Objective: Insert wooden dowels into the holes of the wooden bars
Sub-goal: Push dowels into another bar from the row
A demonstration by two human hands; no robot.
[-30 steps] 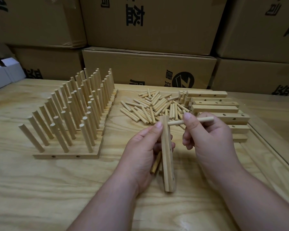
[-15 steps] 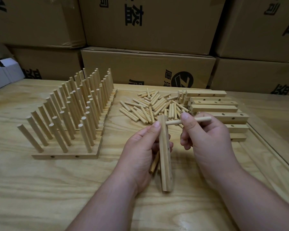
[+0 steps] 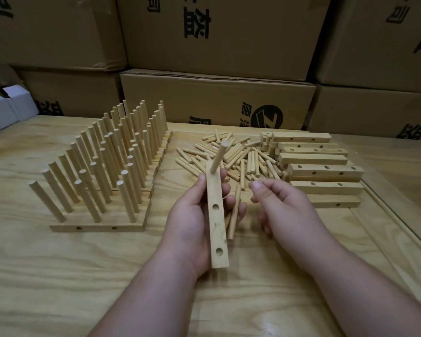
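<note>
Finished bars [image 3: 97, 226] stand at the left of the counter [image 3: 46, 276], each carrying upright dowels, ranked one behind another. Moving right, the left hand [image 3: 192, 222] holds the current bar [image 3: 216, 215] in a closed grip, thumb along its near-left edge and fingers wrapped behind. The same hand also holds spare dowels [image 3: 233, 215] against the bar's far side. One dowel [image 3: 218, 158] is seated in the bar's far hole and leans slightly rightward. Two holes, middle and near, remain open and face the camera. The right hand [image 3: 282, 207] is just beside the bar and apart from it, its grip released, fingers loosely bent and holding nothing. Judgement: the step in hand is fetching the next dowel for the middle hole. To do it well, the bar should be kept steady with the open holes facing up, the dowel taken near its end, brought square to the hole, and pressed home with a slight twist until firm. The leaning dowel merits a check for full seating. Loose dowels [image 3: 229, 156] lie heaped beyond the hands, and unfilled bars [image 3: 321, 171] are stacked at the far right, both within reach.
</note>
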